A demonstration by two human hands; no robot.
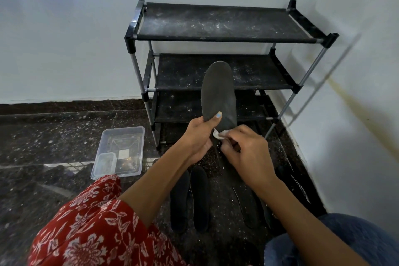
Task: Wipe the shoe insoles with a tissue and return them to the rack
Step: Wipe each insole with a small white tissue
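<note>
My left hand (199,138) grips the heel end of a dark grey insole (218,90), held upright in front of the black three-shelf rack (216,36). My right hand (248,151) pinches a crumpled white tissue (220,133) against the lower part of that insole. On the dark floor below my arms lie several other black insoles: a pair side by side (190,198) and more to the right (248,207), partly hidden by my right forearm.
A clear plastic tub (121,136) with a smaller container inside sits on the floor left of the rack. White walls meet in a corner behind and right of the rack. My knees, in red floral cloth (86,229) and blue denim (345,244), fill the bottom.
</note>
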